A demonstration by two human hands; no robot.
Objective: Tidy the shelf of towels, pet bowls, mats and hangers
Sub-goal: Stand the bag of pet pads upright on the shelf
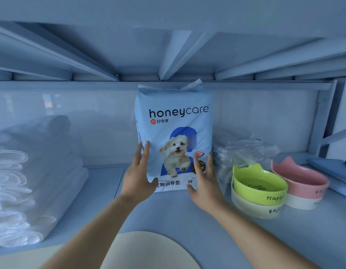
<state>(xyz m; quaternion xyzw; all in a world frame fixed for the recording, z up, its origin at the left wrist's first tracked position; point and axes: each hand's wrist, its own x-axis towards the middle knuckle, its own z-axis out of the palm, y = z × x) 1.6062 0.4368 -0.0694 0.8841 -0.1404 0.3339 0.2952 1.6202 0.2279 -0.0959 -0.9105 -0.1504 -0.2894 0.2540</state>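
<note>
A light blue pack of pet training pads (174, 121), printed with a puppy and "honeycare", stands upright on the shelf (168, 214) against the back wall. My left hand (139, 173) lies flat against its lower left edge, fingers straight. My right hand (204, 177) presses its lower right edge, fingers straight. White folded towels (22, 187) are stacked at the left. To the right, a green pet bowl (259, 187) sits nested in a cream bowl (253, 208), and a pink bowl (300, 179) sits on a white one.
Crumpled clear plastic wrap (244, 152) lies behind the bowls. A blue flat item (329, 167) lies at the far right by the shelf upright (321, 121). The shelf above (168, 55) hangs low overhead. A cream rounded object (148, 251) is at the bottom edge.
</note>
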